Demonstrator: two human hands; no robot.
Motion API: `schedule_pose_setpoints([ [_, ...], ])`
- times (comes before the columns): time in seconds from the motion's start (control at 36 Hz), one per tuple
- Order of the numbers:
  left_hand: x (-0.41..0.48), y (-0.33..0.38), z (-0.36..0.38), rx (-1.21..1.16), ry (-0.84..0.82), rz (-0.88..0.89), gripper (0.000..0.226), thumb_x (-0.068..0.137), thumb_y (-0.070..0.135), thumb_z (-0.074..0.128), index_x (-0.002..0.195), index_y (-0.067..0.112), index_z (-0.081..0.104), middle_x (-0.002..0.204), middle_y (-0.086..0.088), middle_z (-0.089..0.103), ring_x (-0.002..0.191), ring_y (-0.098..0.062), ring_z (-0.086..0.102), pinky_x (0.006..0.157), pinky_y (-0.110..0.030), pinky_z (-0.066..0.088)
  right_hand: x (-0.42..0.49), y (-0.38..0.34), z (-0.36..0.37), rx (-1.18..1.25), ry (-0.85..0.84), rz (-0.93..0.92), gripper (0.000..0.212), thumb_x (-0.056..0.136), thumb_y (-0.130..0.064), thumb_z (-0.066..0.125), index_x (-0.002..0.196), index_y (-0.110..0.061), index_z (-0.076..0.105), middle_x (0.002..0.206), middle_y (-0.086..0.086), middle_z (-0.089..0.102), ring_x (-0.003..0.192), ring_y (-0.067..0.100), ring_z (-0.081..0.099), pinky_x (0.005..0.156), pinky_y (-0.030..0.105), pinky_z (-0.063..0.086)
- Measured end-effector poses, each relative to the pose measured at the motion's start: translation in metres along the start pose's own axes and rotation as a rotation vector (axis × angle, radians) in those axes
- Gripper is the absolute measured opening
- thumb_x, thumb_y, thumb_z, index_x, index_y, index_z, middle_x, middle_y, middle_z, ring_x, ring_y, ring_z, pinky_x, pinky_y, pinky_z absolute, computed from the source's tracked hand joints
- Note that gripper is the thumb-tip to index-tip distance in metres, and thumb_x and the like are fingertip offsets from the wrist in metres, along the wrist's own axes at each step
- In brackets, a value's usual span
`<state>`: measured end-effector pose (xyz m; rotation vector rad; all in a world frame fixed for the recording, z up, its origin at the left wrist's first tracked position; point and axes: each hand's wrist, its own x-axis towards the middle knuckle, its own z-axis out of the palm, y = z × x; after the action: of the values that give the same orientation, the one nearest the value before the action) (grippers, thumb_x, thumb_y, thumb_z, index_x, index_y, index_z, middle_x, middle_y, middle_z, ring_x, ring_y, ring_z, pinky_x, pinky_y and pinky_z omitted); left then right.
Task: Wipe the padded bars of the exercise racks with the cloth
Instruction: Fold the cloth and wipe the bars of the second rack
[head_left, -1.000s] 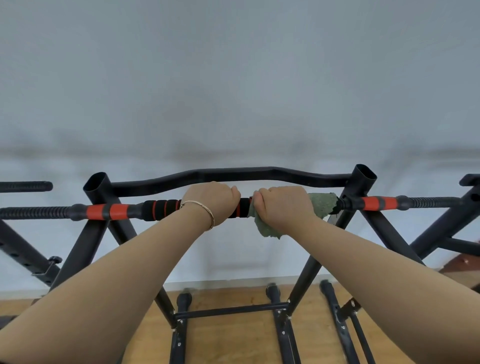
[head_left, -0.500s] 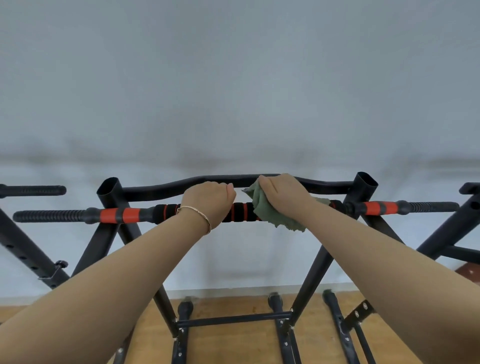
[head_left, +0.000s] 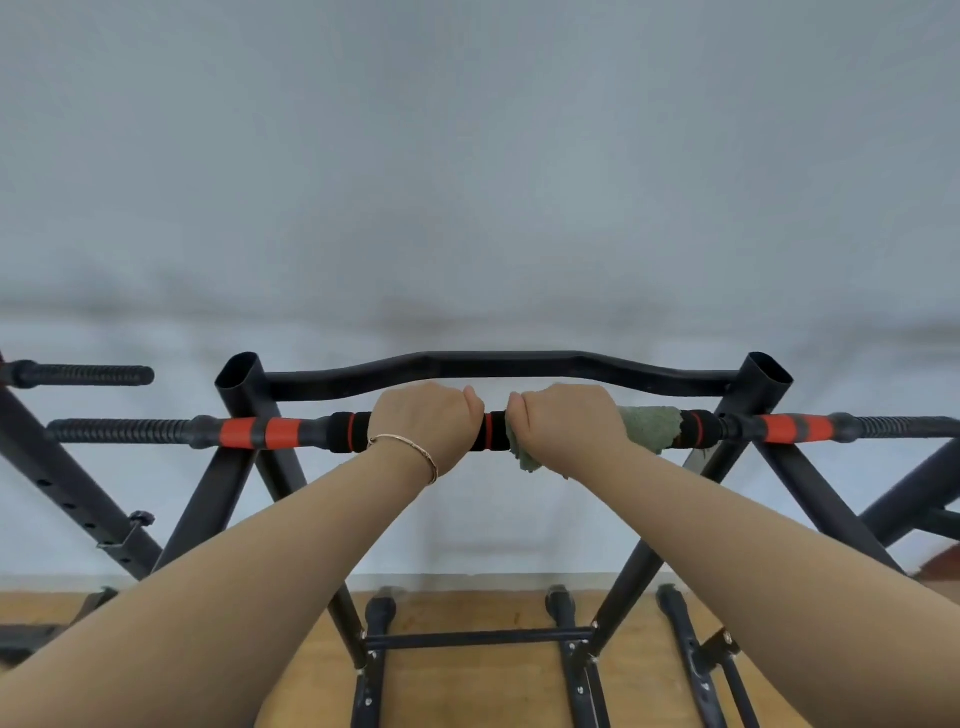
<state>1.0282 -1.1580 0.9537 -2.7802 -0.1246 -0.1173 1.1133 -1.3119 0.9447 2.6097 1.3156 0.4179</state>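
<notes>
Padded bar, black foam with orange rings and orange sleeves (head_left: 343, 434), runs flat left-to-right across my view, fixed between two open-topped black steel rack uprights (head_left: 240, 382). Its long axis is sideways, so any stroke I call goes sideways too.

The green terry cloth (head_left: 649, 428) is draped over the bar under the right hand (head_left: 569, 423). A bunch sticks out on the right toward the right upright, and a tail hangs below the fist. The right grip is clamped round cloth and bar together, knuckles up, thumb pointing left.

The left hand (head_left: 423, 421) is bare, with a thin gold bangle (head_left: 410, 448) on the wrist. Its grip is clamped straight on the foam just left of the cloth hand. A short stretch of foam shows between the two thumbs, which are not touching. Both forearms reach forward, near parallel, wrists straight.

My read: left steadies, right wipes. Leftward the cloth has almost no room before it meets the left fist. Rightward there is a short run of foam before the upright joint. Foam left of the left hand is well apart from the cloth, so that hand would have to shift before I could reach it.

A curved bare black tube (head_left: 498, 364) sits beyond the bar, apart from both hands. A ribbed black bar of a neighbouring rack (head_left: 83, 375) is far left.
</notes>
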Motion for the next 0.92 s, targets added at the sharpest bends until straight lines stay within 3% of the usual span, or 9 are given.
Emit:
schedule_pose_setpoints([
  [0.06,0.000,0.001,0.002,-0.008,0.030,-0.012,0.028,0.096,0.016,0.046,0.124,0.016,0.045,0.071,0.000,0.046,0.067,-0.024,0.053,0.053,-0.032,0.042,0.010,0.001,-0.012,0.155,-0.121,0.089,0.031,0.096,-0.017,0.038,0.066,-0.017,0.046,0.063,0.000,0.056,0.062,0.020,0.053,0.062,0.034,0.050],
  [0.14,-0.007,0.005,0.004,-0.014,0.088,-0.031,0.006,0.092,0.015,0.047,0.098,0.018,0.048,0.060,0.001,0.037,0.059,-0.023,0.052,0.052,-0.029,0.041,0.025,0.010,-0.027,0.488,-0.401,0.204,0.037,0.103,-0.025,0.029,0.071,-0.016,0.046,0.075,0.000,0.052,0.072,0.019,0.050,0.065,0.033,0.039],
  [0.22,-0.013,0.007,0.007,0.009,0.134,-0.047,0.015,0.088,0.010,0.048,0.079,0.018,0.038,0.054,0.002,0.030,0.050,-0.022,0.044,0.050,-0.027,0.035,0.033,0.017,-0.033,0.652,-0.563,0.211,0.037,0.105,-0.025,0.028,0.075,-0.015,0.047,0.078,-0.001,0.050,0.070,0.017,0.045,0.063,0.030,0.034],
  [0.47,-0.008,0.006,-0.006,0.006,0.011,-0.053,0.019,0.085,0.015,0.061,0.097,0.018,0.048,0.066,0.001,0.049,0.062,-0.020,0.056,0.057,-0.031,0.050,-0.006,0.031,-0.025,0.682,-0.082,0.186,0.047,0.106,-0.027,0.030,0.066,-0.008,0.044,0.065,0.010,0.052,0.063,0.019,0.044,0.065,0.038,0.040],
  [0.56,-0.004,0.012,-0.014,-0.018,-0.020,-0.045,0.023,0.084,0.013,0.062,0.101,0.019,0.048,0.072,0.002,0.053,0.067,-0.021,0.059,0.063,-0.034,0.056,-0.027,0.042,-0.025,0.698,-0.030,0.154,0.046,0.107,-0.031,0.030,0.064,-0.029,0.044,0.059,-0.010,0.048,0.057,0.007,0.045,0.060,0.025,0.035],
  [0.64,0.003,0.026,-0.022,-0.026,-0.013,0.001,0.025,0.083,0.008,0.061,0.102,0.018,0.047,0.071,0.003,0.045,0.071,-0.021,0.057,0.063,-0.035,0.056,-0.042,0.052,-0.027,0.690,-0.028,0.141,0.040,0.108,-0.031,0.030,0.070,-0.030,0.041,0.067,-0.008,0.050,0.065,0.011,0.048,0.065,0.033,0.040],
  [0.78,0.013,0.059,-0.034,-0.023,0.057,0.127,0.023,0.086,0.002,0.053,0.094,0.017,0.037,0.080,0.000,0.037,0.075,-0.023,0.044,0.057,-0.034,0.044,-0.065,0.078,-0.034,0.858,0.099,0.294,0.040,0.107,-0.036,0.036,0.071,-0.039,0.051,0.071,-0.015,0.059,0.070,-0.002,0.055,0.066,0.016,0.038],
  [0.86,0.022,0.077,-0.040,-0.188,0.080,0.075,0.010,0.096,0.012,0.049,0.106,0.013,0.047,0.096,-0.002,0.048,0.084,-0.022,0.048,0.064,-0.034,0.045,-0.077,0.094,-0.041,0.970,0.143,0.353,0.044,0.108,-0.031,0.037,0.068,-0.035,0.054,0.067,-0.016,0.057,0.065,-0.009,0.053,0.065,0.008,0.038],
  [0.92,0.028,0.086,-0.043,-0.417,0.096,-0.008,0.024,0.103,0.028,0.037,0.117,0.016,0.053,0.107,0.000,0.058,0.094,-0.023,0.056,0.073,-0.036,0.048,-0.084,0.103,-0.044,1.005,0.155,0.387,0.044,0.108,-0.034,0.036,0.071,-0.024,0.059,0.069,-0.014,0.058,0.065,-0.005,0.052,0.065,0.011,0.037],
])
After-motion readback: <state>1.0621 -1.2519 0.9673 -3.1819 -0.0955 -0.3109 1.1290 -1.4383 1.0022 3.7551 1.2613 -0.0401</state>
